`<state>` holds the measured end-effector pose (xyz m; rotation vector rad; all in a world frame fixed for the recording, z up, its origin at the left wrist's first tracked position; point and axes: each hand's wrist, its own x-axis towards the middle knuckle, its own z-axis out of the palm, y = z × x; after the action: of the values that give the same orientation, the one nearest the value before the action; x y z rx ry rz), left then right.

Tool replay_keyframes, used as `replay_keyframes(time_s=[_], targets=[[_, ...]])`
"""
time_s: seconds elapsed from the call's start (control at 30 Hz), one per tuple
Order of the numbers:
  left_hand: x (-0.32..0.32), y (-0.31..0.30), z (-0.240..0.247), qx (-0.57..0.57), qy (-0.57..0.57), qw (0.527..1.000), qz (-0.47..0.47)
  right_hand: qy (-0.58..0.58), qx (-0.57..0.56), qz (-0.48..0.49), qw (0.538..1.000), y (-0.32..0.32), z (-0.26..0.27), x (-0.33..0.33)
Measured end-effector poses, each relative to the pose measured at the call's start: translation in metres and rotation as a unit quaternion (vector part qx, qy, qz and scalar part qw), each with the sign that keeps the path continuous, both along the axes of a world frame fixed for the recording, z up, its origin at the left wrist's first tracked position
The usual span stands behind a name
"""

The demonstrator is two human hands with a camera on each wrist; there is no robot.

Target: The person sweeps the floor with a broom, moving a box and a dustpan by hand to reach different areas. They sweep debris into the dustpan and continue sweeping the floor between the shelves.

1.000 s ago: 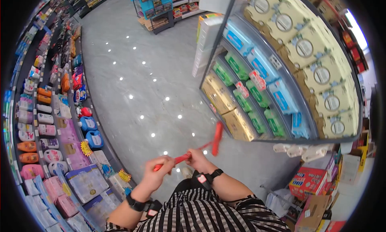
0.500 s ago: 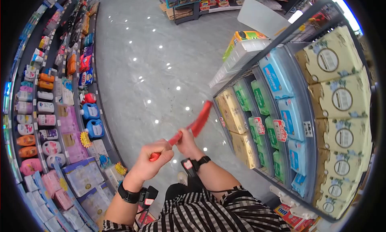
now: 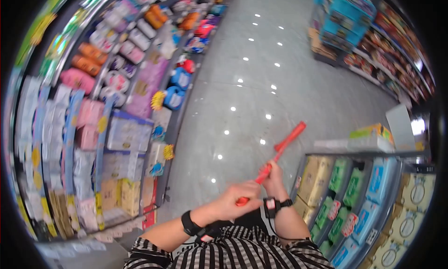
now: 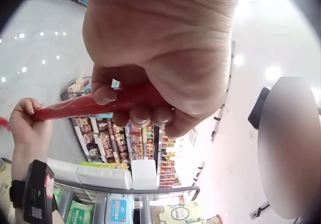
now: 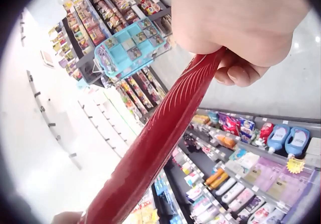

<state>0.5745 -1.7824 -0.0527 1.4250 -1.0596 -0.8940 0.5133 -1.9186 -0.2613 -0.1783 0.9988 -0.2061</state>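
Note:
A red long-handled tool (image 3: pixel 290 137) with a long narrow head points forward and to the right over the floor. Its handle (image 5: pixel 160 118) is glossy red with thin white curved lines. My left hand (image 3: pixel 239 200) grips the rear end of the handle, palm and curled fingers showing in the left wrist view. Farther along, toward the head, my right hand (image 3: pixel 274 179) wraps around it. The right wrist view shows the right hand (image 5: pixel 235 28) closed around the handle, most of its fingers hidden.
Shelves of bottles and packs (image 3: pixel 119 75) line the left. At the lower right stands a rack holding green packs (image 3: pixel 340 175) and blue packs (image 3: pixel 380 180). A blue display stand (image 3: pixel 347 17) is at the far right. Grey tiled floor (image 3: pixel 242 101) runs between them.
The head view has swung, so the shelves and rack shift rightward, the rack also lower. Both hands keep hold of the red tool, which now sits farther right in view.

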Motion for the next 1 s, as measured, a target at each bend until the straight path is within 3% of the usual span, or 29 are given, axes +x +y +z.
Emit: replay_keyframes(time_s=[0.13,0.2,0.3,0.4,0.5,0.53,0.57,0.6,0.67,0.73,0.8,0.87,0.9,1.0], targets=[[-0.013,0.06,0.02,-0.006,0.052,0.997,0.058,-0.008,0.015,0.091,0.996,0.05,0.016,-0.01],[-0.025,0.094,0.027,-0.029,0.041,0.994,0.096,-0.011,-0.062,0.119,0.991,0.076,0.043,-0.005],[-0.055,0.138,0.038,-0.062,0.009,0.989,0.132,-0.057,-0.058,0.187,0.979,0.109,0.075,-0.007],[-0.091,0.172,0.043,-0.023,-0.08,0.988,0.127,-0.062,-0.07,0.235,0.967,0.15,0.097,-0.016],[-0.126,0.205,0.02,0.137,-0.125,0.982,0.029,-0.057,-0.09,0.32,0.941,0.198,0.11,-0.045],[-0.141,0.222,0.014,0.132,-0.124,0.983,0.043,-0.051,-0.104,0.396,0.911,0.212,0.105,-0.061],[-0.157,0.239,0.011,0.107,-0.179,0.97,0.128,-0.043,-0.117,0.471,0.873,0.225,0.099,-0.078],[-0.173,0.257,0.007,0.084,-0.236,0.945,0.21,-0.044,-0.122,0.482,0.866,0.238,0.087,-0.095],[-0.204,0.309,-0.006,0.18,-0.187,0.929,0.263,-0.045,-0.084,0.47,0.877,0.261,0.051,-0.13],[-0.233,0.366,-0.015,0.278,-0.143,0.888,0.337,-0.005,-0.143,0.515,0.845,0.273,0.023,-0.158],[-0.27,0.422,-0.042,0.36,-0.113,0.841,0.388,0.017,-0.132,0.535,0.834,0.282,-0.006,-0.184],[-0.307,0.471,-0.071,0.426,-0.06,0.803,0.412,0.04,-0.16,0.628,0.761,0.283,-0.032,-0.206],[-0.323,0.489,-0.081,0.463,-0.023,0.785,0.412,0.044,-0.154,0.632,0.758,0.277,-0.051,-0.221],[-0.364,0.528,-0.112,0.561,-0.01,0.747,0.356,0.106,-0.184,0.75,0.626,0.247,-0.092,-0.257]])
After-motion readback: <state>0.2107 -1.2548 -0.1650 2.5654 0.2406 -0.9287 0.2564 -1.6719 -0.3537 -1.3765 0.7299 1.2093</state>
